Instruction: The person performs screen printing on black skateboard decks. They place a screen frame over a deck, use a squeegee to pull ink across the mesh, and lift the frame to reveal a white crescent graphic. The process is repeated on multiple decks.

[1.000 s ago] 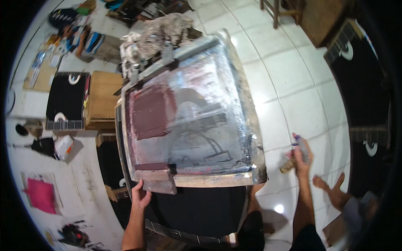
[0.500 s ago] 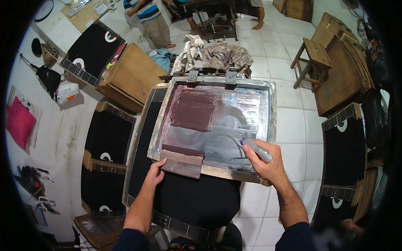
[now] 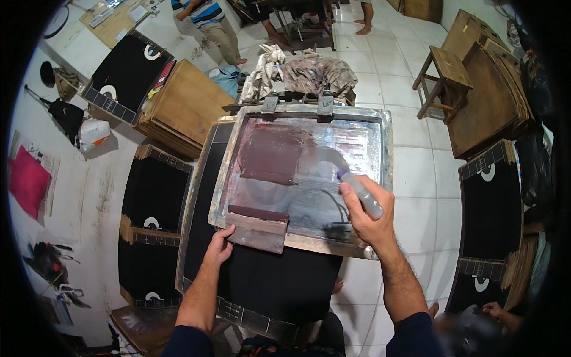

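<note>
Centrally, a rectangular printing screen in a worn, stained frame sits tilted slightly, held along its far edge by two grey metal clamps. A thick maroon ink patch covers the left of its mesh; fainter curved shapes show on the right. The person's left hand grips the left end of a wide squeegee, which lies across the screen's near edge, maroon along its blade. The right hand is closed around a grey bottle with a purple tip, slanted over the right part of the mesh; whether the tip touches it, one cannot tell. Black fabric spreads beneath and nearer the person. Beyond the clamps lie stained rags. To the right, a wooden stool stands on white floor tiles.
</note>
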The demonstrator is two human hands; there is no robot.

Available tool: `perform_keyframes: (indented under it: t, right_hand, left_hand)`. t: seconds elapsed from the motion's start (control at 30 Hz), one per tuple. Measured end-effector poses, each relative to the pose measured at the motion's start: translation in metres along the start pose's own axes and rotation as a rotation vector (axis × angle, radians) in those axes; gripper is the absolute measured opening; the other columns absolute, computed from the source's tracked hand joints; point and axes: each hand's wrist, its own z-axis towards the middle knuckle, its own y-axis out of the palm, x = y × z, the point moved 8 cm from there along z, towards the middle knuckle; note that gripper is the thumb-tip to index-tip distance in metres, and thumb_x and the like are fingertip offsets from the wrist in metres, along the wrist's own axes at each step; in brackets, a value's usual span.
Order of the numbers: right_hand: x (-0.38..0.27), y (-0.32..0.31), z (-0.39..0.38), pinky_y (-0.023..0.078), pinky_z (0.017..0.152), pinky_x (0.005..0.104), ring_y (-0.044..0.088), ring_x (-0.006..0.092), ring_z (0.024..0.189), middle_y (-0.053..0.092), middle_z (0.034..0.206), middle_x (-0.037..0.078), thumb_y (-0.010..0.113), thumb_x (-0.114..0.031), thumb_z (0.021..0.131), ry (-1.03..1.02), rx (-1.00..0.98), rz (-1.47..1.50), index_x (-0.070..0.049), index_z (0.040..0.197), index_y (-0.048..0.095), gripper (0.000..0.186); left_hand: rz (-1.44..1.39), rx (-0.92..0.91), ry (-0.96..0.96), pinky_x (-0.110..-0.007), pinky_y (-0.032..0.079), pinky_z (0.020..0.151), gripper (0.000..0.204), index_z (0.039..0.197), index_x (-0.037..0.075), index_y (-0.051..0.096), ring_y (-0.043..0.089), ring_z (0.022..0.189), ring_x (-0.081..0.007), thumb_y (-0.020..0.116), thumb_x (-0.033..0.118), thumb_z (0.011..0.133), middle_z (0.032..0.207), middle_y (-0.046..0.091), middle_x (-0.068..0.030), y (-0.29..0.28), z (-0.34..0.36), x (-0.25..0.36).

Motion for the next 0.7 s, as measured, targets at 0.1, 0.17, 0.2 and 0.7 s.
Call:
perform_keyframes:
  t: [0.1, 0.17, 0.2, 0.7]
  right_hand:
    - [0.016, -0.012, -0.013, 0.047, 0.053, 0.0317, 0.06, 0.0136, 0.056, 0.068, 0.072, 0.01, 0.078, -0.019, 0.096, 0.053, -0.14, -0.07, 0.002, 0.094, 0.072, 0.022]
    - [0.029, -0.043, -0.039, 0.047, 0.053, 0.0304, 0.06, 0.0119, 0.059, 0.071, 0.077, 0.009, 0.075, -0.015, 0.096, 0.153, -0.107, 0.03, 0.002, 0.099, 0.073, 0.017]
    - [0.038, -0.062, -0.055, 0.047, 0.053, 0.0298, 0.061, 0.011, 0.06, 0.072, 0.08, 0.009, 0.074, -0.013, 0.096, 0.217, -0.09, 0.08, 0.002, 0.102, 0.074, 0.016]
    - [0.469, -0.045, -0.293, 0.057, 0.099, 0.0407, 0.07, 0.0308, 0.116, 0.075, 0.117, 0.013, 0.079, -0.001, 0.085, 0.493, 0.531, -0.32, -0.006, 0.117, 0.074, 0.033]
  left_hand:
    - [0.003, -0.019, -0.029, -0.036, 0.043, 0.113, 0.044, 0.13, 0.003, 0.066, 0.064, 0.121, -0.0229, 0.082, 0.02, 0.092, 0.125, 0.072, -0.0063, -0.002, 0.002, 0.0]
    - [-0.014, -0.027, -0.039, -0.04, 0.042, 0.117, 0.048, 0.136, 0.006, 0.063, 0.062, 0.126, -0.025, 0.081, 0.016, 0.093, 0.132, 0.069, -0.0071, -0.007, 0.004, 0.0]
    - [-0.023, -0.051, -0.039, -0.042, 0.041, 0.119, 0.05, 0.139, 0.007, 0.061, 0.061, 0.129, -0.026, 0.08, 0.014, 0.094, 0.136, 0.067, -0.0075, -0.008, 0.005, 0.0]
    - [0.557, -0.059, 0.219, -0.048, 0.05, 0.11, 0.053, 0.142, 0.004, 0.06, 0.062, 0.128, -0.0315, 0.075, 0.024, 0.095, 0.139, 0.067, -0.0134, -0.037, -0.007, 0.054]
